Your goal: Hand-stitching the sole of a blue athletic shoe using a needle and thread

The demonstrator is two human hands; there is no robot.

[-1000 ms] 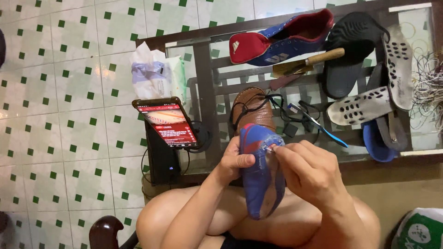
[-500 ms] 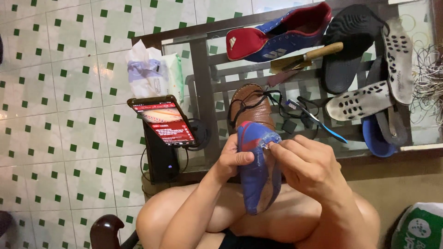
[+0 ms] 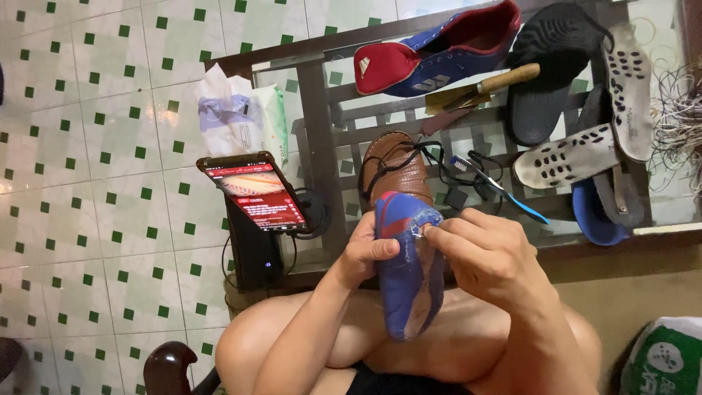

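Note:
A blue and red sports shoe (image 3: 406, 271) rests sole-side toward me over my lap. My left hand (image 3: 369, 249) grips its left edge, thumb pressed on the sole. My right hand (image 3: 488, 257) pinches at the toe end with thumb and forefinger, where a small pale thread or tool shows; I cannot tell which. The matching blue and red shoe (image 3: 439, 51) lies at the far side of the glass table (image 3: 322, 132).
A brown leather shoe (image 3: 395, 167), a wooden-handled knife (image 3: 482, 84), a blue toothbrush (image 3: 497, 189), black sandal (image 3: 556, 66), perforated insoles (image 3: 567, 155) and tangled cord sit on the table. A lit phone (image 3: 256, 192) stands on a dark stand beside a tissue pack (image 3: 238, 117).
The view has shifted slightly. Both hands stay on the blue shoe, with the right fingers still working at its toe end.

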